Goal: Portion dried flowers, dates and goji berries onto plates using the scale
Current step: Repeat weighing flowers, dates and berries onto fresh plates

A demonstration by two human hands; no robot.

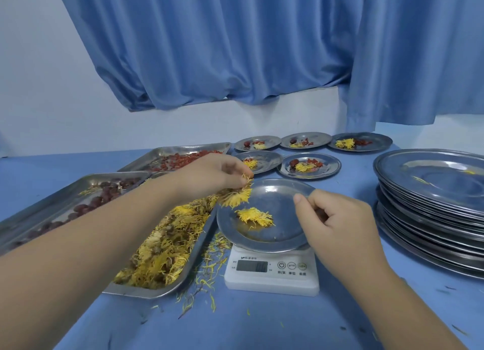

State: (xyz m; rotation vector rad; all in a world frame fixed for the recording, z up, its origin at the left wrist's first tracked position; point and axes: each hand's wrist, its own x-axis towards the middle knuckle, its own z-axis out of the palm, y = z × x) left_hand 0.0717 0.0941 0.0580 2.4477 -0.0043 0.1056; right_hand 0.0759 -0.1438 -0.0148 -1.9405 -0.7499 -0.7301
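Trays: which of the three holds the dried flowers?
The nearest tray, right beside the scale, heaped with yellow flowers. The middle tray holds dark dates, the far tray red goji berries.

Soft, even, bluish light with no clear source. Shadows on the worktop are faint. The plate and stack carry a dull sheen, no hard glare. The flower in the left hand is blurred. Wide-angle stretch bends the curtain and edges; the scale display is unreadable.
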